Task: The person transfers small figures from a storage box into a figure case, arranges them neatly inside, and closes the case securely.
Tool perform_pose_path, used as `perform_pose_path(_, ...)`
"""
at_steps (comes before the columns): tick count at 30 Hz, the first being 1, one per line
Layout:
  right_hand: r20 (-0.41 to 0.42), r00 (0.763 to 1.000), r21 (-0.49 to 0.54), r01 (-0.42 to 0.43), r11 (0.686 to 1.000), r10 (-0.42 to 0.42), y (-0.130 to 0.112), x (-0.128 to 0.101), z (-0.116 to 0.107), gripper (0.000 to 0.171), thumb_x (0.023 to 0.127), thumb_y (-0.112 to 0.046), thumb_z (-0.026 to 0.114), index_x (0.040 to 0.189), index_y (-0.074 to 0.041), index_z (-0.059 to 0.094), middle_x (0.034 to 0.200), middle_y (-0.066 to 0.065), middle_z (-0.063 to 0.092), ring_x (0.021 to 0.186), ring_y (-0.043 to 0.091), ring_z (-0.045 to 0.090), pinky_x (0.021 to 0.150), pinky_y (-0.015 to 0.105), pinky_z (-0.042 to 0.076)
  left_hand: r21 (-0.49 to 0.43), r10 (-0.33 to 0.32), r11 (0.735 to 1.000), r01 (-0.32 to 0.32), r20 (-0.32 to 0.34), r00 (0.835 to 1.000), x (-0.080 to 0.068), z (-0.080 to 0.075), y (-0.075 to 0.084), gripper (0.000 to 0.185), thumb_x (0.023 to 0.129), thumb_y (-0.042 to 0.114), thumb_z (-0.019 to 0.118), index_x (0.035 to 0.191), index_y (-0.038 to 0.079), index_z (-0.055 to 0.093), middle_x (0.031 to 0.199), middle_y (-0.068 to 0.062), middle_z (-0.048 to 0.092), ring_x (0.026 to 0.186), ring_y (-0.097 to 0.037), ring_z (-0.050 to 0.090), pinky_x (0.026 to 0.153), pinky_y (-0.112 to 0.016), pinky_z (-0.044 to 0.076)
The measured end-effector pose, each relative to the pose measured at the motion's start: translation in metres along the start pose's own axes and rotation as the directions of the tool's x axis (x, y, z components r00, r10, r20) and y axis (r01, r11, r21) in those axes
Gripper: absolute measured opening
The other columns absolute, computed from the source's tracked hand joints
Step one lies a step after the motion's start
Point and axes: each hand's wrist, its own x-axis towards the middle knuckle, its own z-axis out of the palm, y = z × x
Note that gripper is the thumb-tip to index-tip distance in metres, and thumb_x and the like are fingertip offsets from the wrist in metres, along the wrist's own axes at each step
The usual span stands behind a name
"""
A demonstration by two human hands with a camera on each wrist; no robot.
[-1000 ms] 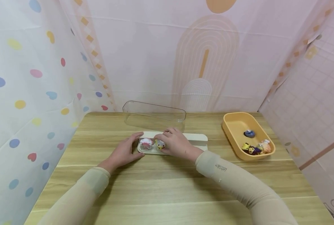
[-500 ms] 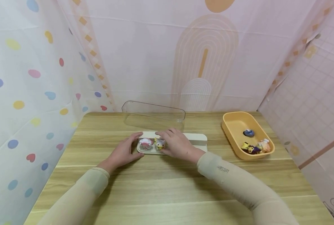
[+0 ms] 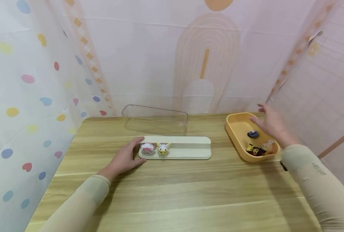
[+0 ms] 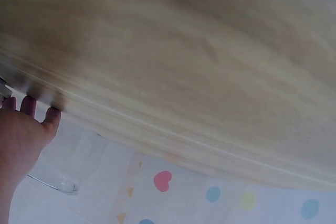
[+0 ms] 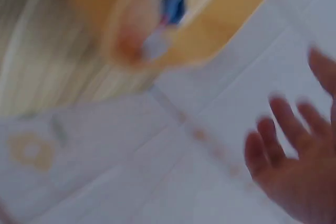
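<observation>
A long cream tray (image 3: 189, 151) lies mid-table with two small figures at its left end, a pink-and-white one (image 3: 147, 148) and a yellow-and-white one (image 3: 163, 148). My left hand (image 3: 125, 158) rests on the table and touches the tray's left end, fingers relaxed; it shows at the edge of the left wrist view (image 4: 21, 135). My right hand (image 3: 268, 121) hovers open over the orange bin (image 3: 235, 135), fingers spread and holding nothing. The bin holds a blue figure (image 3: 253, 134) and several others (image 3: 260, 149). The right wrist view is blurred: the bin (image 5: 220, 30), the spread hand (image 5: 294, 156).
A clear plastic cover (image 3: 154, 119) stands behind the tray near the back wall. Printed curtains close in the wooden table (image 3: 172, 193) on the left, back and right. The bin sits close to the table's right edge.
My right hand left the yellow-and-white figure standing on the tray and swung right to above the orange bin. The left hand stayed at the tray's end.
</observation>
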Motion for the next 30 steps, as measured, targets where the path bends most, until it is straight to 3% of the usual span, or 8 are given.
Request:
perform_pose_path(2, 0.146, 0.988, -0.026, -0.044, 0.999, 0.048, 0.024, -0.006, -0.017, 0.077, 0.103, -0.029, 0.073, 0.157, 0.011, 0.036, 0.148, 0.044, 0.049, 0.137, 0.064, 0.045, 0.111, 0.077, 0.039, 0.001, 0.0, 1.0, 0.0, 0.0, 1.0, -0.002, -0.001, -0.001, 0.094, 0.088, 0.03, 0.09, 0.164, 0.019, 0.035, 0.149, -0.022, 0.064, 0.138, -0.049, 0.059, 0.115, -0.068, 0.045)
perform_pose_path(5, 0.32, 0.947, -0.08, -0.003, 0.997, 0.028, 0.049, -0.015, -0.027, 0.077, 0.094, -0.023, 0.084, 0.15, 0.014, 0.046, 0.139, 0.043, 0.057, 0.13, 0.064, 0.051, 0.104, 0.076, 0.045, 0.0, 0.001, 1.0, -0.001, 0.002, 1.0, -0.003, -0.001, -0.003, 0.095, 0.088, 0.03, 0.09, 0.164, 0.02, 0.035, 0.15, -0.023, 0.064, 0.138, -0.049, 0.059, 0.115, -0.068, 0.045)
perform_pose_path(8, 0.394, 0.919, -0.138, 0.068, 0.988, -0.008, 0.059, -0.021, -0.022, 0.075, 0.082, -0.018, 0.093, 0.141, 0.012, 0.057, 0.123, 0.037, 0.068, 0.114, 0.056, 0.064, 0.094, 0.067, 0.054, 0.0, -0.002, 1.0, 0.002, 0.0, 1.0, -0.005, -0.002, -0.004, 0.095, 0.088, 0.029, 0.09, 0.164, 0.02, 0.035, 0.15, -0.023, 0.064, 0.138, -0.048, 0.059, 0.115, -0.068, 0.045)
perform_pose_path(11, 0.421, 0.907, -0.199, 0.075, 0.977, 0.017, 0.059, -0.024, -0.011, 0.074, 0.075, -0.017, 0.095, 0.135, 0.01, 0.061, 0.112, 0.028, 0.071, 0.1, 0.043, 0.068, 0.085, 0.058, 0.056, 0.001, -0.006, 1.0, 0.006, 0.0, 1.0, -0.006, -0.003, -0.004, 0.095, 0.088, 0.029, 0.09, 0.164, 0.02, 0.034, 0.15, -0.023, 0.064, 0.138, -0.048, 0.059, 0.115, -0.068, 0.046)
perform_pose_path(17, 0.438, 0.896, -0.308, 0.068, 0.949, 0.078, 0.05, -0.021, 0.001, 0.07, 0.071, -0.011, 0.092, 0.132, 0.007, 0.062, 0.112, 0.027, 0.072, 0.096, 0.04, 0.069, 0.08, 0.055, 0.058, 0.003, -0.004, 1.0, 0.004, 0.005, 1.0, -0.005, -0.004, -0.004, 0.095, 0.088, 0.029, 0.09, 0.165, 0.021, 0.033, 0.15, -0.024, 0.063, 0.138, -0.048, 0.058, 0.116, -0.068, 0.045)
perform_pose_path(20, 0.414, 0.908, -0.329, 0.086, 0.94, 0.062, 0.048, -0.018, 0.009, 0.064, 0.076, -0.009, 0.089, 0.132, 0.003, 0.061, 0.115, 0.026, 0.071, 0.098, 0.041, 0.069, 0.082, 0.056, 0.058, 0.002, -0.008, 1.0, 0.008, 0.003, 1.0, -0.004, -0.004, -0.005, 0.095, 0.088, 0.029, 0.09, 0.165, 0.022, 0.033, 0.15, -0.023, 0.063, 0.139, -0.048, 0.058, 0.116, -0.068, 0.044)
perform_pose_path(27, 0.216, 0.976, -0.144, 0.069, 0.987, -0.036, 0.056, -0.019, 0.037, 0.057, 0.084, -0.002, 0.087, 0.132, 0.013, 0.059, 0.123, 0.038, 0.064, 0.112, 0.054, 0.063, 0.099, 0.068, 0.052, 0.004, -0.005, 1.0, 0.005, 0.011, 1.0, -0.006, -0.004, -0.004, 0.095, 0.088, 0.03, 0.09, 0.164, 0.02, 0.034, 0.15, -0.022, 0.063, 0.139, -0.048, 0.059, 0.116, -0.067, 0.045)
perform_pose_path(30, 0.142, 0.99, -0.057, 0.015, 0.998, -0.007, 0.056, -0.021, 0.047, 0.062, 0.087, -0.006, 0.086, 0.135, 0.017, 0.056, 0.129, 0.04, 0.063, 0.117, 0.055, 0.062, 0.106, 0.068, 0.049, -0.001, -0.002, 1.0, 0.003, 0.013, 1.0, -0.007, -0.004, -0.003, 0.094, 0.088, 0.029, 0.09, 0.164, 0.019, 0.034, 0.15, -0.023, 0.064, 0.138, -0.047, 0.059, 0.116, -0.067, 0.045)
